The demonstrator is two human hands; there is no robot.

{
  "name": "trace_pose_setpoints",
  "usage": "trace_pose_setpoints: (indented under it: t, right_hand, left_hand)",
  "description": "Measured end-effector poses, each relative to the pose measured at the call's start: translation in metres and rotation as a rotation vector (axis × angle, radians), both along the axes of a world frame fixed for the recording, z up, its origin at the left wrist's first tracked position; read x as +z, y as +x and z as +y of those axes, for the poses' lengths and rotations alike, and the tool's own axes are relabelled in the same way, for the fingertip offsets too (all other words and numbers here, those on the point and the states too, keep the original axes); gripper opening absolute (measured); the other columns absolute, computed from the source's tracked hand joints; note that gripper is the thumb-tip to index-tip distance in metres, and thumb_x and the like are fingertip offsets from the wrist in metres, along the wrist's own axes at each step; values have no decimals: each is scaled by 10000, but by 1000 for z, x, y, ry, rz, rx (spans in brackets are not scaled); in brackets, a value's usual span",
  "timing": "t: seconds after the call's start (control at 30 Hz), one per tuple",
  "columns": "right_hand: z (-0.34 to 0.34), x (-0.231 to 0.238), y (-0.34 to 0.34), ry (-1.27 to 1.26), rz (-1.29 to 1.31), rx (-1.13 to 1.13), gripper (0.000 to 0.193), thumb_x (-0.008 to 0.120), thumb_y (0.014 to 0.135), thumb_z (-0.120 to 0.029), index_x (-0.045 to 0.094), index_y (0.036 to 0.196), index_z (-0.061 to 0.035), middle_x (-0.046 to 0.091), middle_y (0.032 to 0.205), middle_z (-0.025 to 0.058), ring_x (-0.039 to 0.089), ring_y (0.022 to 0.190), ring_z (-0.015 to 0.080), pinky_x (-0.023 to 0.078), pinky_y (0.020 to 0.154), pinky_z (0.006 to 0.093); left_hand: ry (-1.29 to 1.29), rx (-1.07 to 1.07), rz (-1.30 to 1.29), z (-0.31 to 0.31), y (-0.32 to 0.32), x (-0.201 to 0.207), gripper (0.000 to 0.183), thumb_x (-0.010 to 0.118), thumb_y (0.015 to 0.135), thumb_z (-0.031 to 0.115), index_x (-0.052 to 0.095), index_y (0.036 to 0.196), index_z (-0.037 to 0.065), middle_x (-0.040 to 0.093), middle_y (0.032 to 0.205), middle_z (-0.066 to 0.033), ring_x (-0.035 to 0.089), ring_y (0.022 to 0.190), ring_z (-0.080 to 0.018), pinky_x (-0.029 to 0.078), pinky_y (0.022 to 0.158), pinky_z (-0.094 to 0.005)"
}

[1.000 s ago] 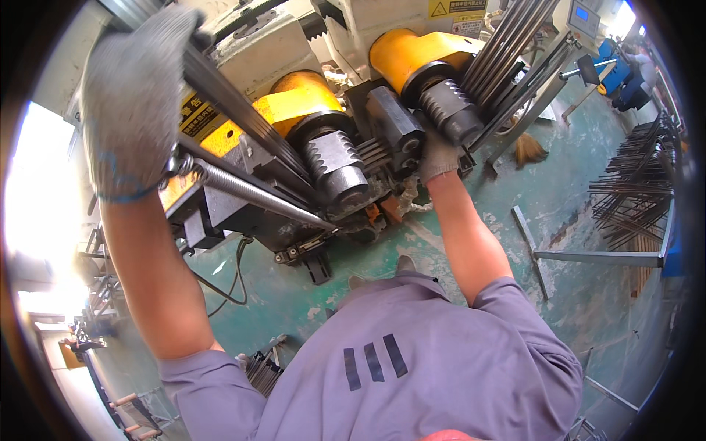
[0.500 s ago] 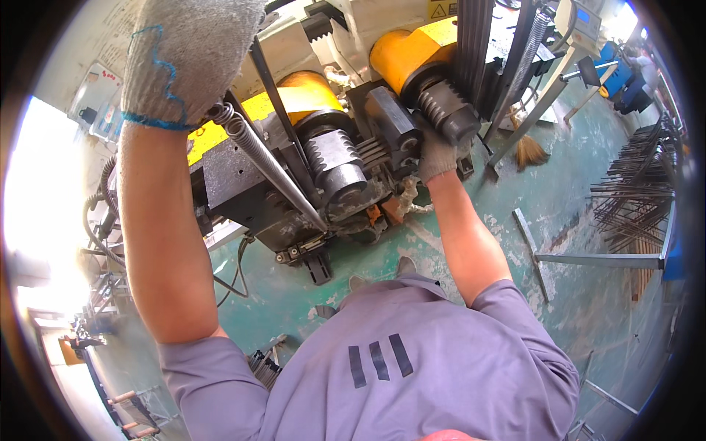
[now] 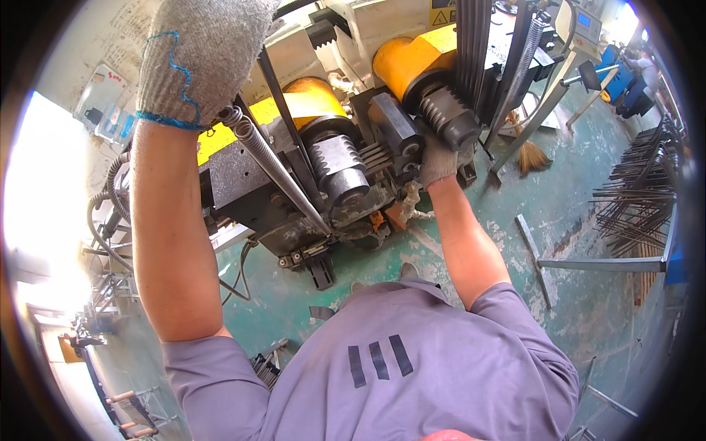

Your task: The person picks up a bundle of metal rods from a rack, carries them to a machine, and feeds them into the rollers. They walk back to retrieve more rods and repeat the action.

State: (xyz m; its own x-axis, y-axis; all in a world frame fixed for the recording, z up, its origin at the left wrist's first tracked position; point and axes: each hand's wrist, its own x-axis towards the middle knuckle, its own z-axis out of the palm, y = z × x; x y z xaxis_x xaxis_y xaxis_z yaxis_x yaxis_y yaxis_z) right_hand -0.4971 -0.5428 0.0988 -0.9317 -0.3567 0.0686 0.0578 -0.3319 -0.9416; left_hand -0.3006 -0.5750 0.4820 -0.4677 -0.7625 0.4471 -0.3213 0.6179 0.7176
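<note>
Raised high at the upper left, my left hand (image 3: 209, 62) wears a grey knit glove with blue stitching. Its fingers are cut off by the top edge or turned away, close to a dark upright bar (image 3: 283, 99) and a coil spring (image 3: 254, 140). My right hand (image 3: 439, 158), also gloved, reaches in beneath the right ribbed black cylinder (image 3: 448, 117), beside a black hexagonal block (image 3: 395, 125). The machine parts hide its fingers. Left of the block, a second ribbed cylinder (image 3: 338, 165) sticks out from a yellow housing (image 3: 312, 99).
A bundle of dark rods (image 3: 640, 191) lies on the right, near a grey metal frame (image 3: 599, 264). Beyond the machine's right end are a broom (image 3: 532, 157) and a control box with a screen (image 3: 585, 22). Cables (image 3: 239, 275) hang at the machine's lower left.
The view has shifted slightly, so the machine sits a little further right and lower. My left hand has moved a bit to the right; my right hand stays under the cylinder.
</note>
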Motion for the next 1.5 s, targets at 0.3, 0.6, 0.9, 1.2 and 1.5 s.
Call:
trace_pose_setpoints:
  t: [0.3, 0.6, 0.9, 1.2, 1.5]
  right_hand:
    - [-5, -16, -7, 66, 175, -51, 342, 800, 978, -166, 746, 1277, -9, 750, 1232, 92, 712, 1075, 188, 596, 911, 366]
    - [-6, -13, -5, -21, 25, -12, 343, 794, 974, -158, 742, 1276, -5, 746, 1220, 89, 711, 1084, 191, 601, 909, 371]
    - [6, -29, -7, 491, 656, -56, 260, 687, 993, -88, 787, 1223, -20, 783, 1211, 138, 733, 1113, 235, 558, 1009, 375]
    - [4, -45, -6, 172, 180, 68, 262, 755, 928, -50, 796, 1174, 29, 797, 1151, 119, 746, 1012, 226, 577, 889, 353]
    - [6, -27, 1, 69, 30, 52, 221, 783, 965, -92, 786, 1140, 42, 796, 1112, 100, 742, 982, 206, 571, 880, 357]
  left_hand:
    - [-100, -5, -14, -3, 0, -5, 339, 577, 1115, 134, 571, 1403, -46, 651, 1032, -130, 669, 918, -232, 602, 849, -358]
    - [-101, -5, -37, -4, -1, -3, 297, 595, 1094, 112, 583, 1348, -42, 642, 1015, -118, 664, 912, -224, 589, 835, -348]
    - [-102, -261, -52, -85, 26, -8, 274, 650, 1039, 207, 731, 1095, -48, 742, 934, -147, 742, 913, -249, 595, 951, -398]
    - [-53, -350, -142, -108, 46, -4, 387, 738, 991, 273, 729, 1194, -57, 803, 1007, -182, 800, 973, -289, 591, 1033, -408]
    - [-158, -334, -152, -118, 46, -7, 540, 824, 946, 309, 680, 1340, -30, 814, 1009, -149, 806, 969, -264, 607, 1016, -391]
